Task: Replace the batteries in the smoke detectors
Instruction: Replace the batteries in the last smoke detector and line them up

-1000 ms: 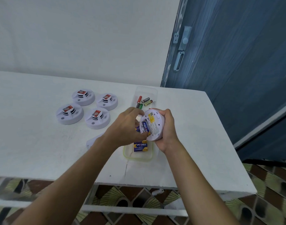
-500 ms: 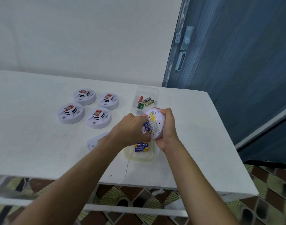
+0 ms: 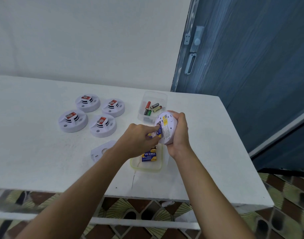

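White bench (image 3: 35,161), wall along its far edge. Toward the far left: four white smoke detectors (image 3: 87,115) clustered, faces up, red labels, not touching. Nearer the front edge, a white mounting plate (image 3: 99,151) lies flat, partly hidden by the left forearm. Left hand (image 3: 139,140) at bench centre, fingers (image 3: 153,129) pinched on a blue battery (image 3: 159,131) at the open back of a fifth smoke detector (image 3: 165,128). Below the hands, a shallow yellowish tray (image 3: 147,167) holds a blue-yellow battery pack (image 3: 149,156). Toward the far edge, a clear tub (image 3: 153,97) with loose cylindrical batteries (image 3: 152,108). Right hand (image 3: 179,133) has its fingers wrapped round the detector's rim, holding it tilted, clear of the bench. Blue door (image 3: 251,66) beyond the right edge.
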### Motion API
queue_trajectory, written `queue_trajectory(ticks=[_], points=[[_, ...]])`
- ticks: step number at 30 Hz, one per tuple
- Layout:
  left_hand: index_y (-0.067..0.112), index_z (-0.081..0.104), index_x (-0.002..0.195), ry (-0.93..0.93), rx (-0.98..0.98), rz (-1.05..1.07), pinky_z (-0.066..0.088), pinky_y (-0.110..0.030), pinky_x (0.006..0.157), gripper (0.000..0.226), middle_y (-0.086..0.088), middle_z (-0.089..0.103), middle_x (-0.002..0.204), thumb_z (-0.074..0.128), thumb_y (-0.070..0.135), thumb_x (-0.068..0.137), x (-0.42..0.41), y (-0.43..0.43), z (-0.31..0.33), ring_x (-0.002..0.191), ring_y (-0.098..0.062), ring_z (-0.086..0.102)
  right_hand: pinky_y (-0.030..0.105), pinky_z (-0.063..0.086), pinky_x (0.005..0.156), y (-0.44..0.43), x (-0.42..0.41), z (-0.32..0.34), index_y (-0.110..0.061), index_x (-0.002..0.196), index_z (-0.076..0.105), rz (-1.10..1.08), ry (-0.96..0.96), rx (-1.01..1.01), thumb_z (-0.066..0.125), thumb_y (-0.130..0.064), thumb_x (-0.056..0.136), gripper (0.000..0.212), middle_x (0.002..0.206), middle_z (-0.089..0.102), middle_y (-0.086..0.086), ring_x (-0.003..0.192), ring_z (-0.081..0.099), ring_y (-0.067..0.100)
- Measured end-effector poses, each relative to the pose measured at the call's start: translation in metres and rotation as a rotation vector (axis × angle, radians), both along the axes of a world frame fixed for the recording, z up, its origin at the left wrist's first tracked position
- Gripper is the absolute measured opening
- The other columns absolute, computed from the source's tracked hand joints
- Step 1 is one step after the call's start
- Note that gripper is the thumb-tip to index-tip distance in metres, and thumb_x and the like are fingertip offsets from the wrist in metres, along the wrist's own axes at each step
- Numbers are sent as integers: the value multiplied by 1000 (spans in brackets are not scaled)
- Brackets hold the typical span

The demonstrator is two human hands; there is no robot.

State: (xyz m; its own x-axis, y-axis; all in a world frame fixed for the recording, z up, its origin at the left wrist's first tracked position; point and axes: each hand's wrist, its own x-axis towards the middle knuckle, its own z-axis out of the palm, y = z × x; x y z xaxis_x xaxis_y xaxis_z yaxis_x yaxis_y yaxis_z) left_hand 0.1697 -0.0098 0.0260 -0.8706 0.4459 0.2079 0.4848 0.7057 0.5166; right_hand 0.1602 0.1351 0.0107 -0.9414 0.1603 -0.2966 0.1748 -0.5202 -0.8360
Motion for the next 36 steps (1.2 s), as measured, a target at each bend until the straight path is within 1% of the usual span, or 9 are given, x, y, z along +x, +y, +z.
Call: queue_trajectory(ticks=[3,5,10,13,17,20,24,28,36], points=[[21,70,119,-95,115,65,48,-26,74,29,3,75,84,59,32,95,5,6,-3,77,-11,64,35,51,72,-3,2,-1,-27,90,74,-76,18,91,55,-40,72,29,112,70,15,94,66,28],[21,72,116,-218,321,168,54,-30,81,29,2,76,80,67,34,90,5,10,-7,76,-12,70,37,51,76,-7,4,-3,-27,94,74,-124,39,106,56,-40,70,32,122,67,17,105,67,34],[8,72,95,-584,743,311,60,-38,79,21,-8,76,79,81,15,78,2,15,-11,78,-25,74,48,53,90,-5,6,-1,-31,90,73,-173,152,171,51,-34,72,29,118,68,14,115,63,38],[2,70,95,-709,807,296,59,-32,73,18,-14,74,81,76,4,79,1,15,-8,77,-27,70,44,54,88,-1,7,-1,-27,95,72,-184,151,177,51,-33,73,30,109,69,8,108,66,30],[16,72,89,-589,508,246,56,-28,70,12,0,73,72,71,10,78,1,8,-9,68,-11,65,39,52,86,6,4,-1,-22,101,71,-260,101,145,52,-34,74,35,108,68,5,105,66,27],[22,71,85,-445,141,106,47,-11,63,12,9,68,71,74,17,74,4,-3,-11,62,2,58,38,50,82,14,5,-1,-27,98,73,-273,56,113,54,-38,71,34,110,69,4,102,65,25],[20,69,90,-324,-171,-62,38,-7,58,16,13,62,73,74,21,74,14,-12,-15,65,1,54,30,49,72,22,8,-1,-28,97,71,-259,50,64,54,-40,71,33,105,69,4,95,64,24],[17,66,84,-282,-264,-109,35,-10,55,14,10,59,74,76,22,75,16,-12,-19,70,-9,55,27,48,66,21,10,-1,-27,98,70,-228,45,26,53,-40,73,32,100,69,3,89,64,23],[21,67,79,-300,-283,-109,33,-6,55,17,15,58,72,82,29,76,13,-12,-20,68,-3,54,27,49,62,15,12,-5,-23,101,67,-158,44,-43,52,-40,76,33,92,68,2,81,63,21]])
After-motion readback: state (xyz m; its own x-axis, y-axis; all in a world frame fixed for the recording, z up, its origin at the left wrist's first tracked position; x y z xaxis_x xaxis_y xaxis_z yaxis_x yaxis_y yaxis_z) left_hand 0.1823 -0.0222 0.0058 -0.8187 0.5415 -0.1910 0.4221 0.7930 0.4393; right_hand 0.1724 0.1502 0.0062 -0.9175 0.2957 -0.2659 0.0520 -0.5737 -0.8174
